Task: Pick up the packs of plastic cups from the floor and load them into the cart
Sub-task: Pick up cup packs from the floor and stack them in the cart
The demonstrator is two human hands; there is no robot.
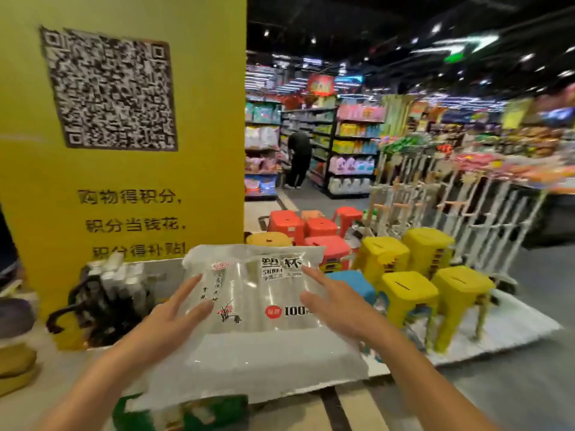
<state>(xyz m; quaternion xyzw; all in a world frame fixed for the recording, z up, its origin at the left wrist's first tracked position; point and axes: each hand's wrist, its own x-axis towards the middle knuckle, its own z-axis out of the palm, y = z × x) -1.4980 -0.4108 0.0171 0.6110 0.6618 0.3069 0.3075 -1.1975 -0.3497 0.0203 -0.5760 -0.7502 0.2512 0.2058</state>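
Observation:
A clear pack of plastic cups [258, 293] with black lettering and a red round mark is held up in front of me, between my two hands. My left hand [177, 315] lies against its left side with straight fingers. My right hand [333, 303] presses its right side, fingers straight as well. The pack's lower part is a blurred clear sheet hanging down toward a green box [199, 412] below. No cart is plainly in view.
A yellow pillar [124, 181] with a QR code stands close on the left. Dark wrapped goods [102, 300] sit at its foot. Yellow stools [435, 284], red stools [311, 231] and a blue one stand on a white board to the right. White racks [466, 206] and shelves lie beyond.

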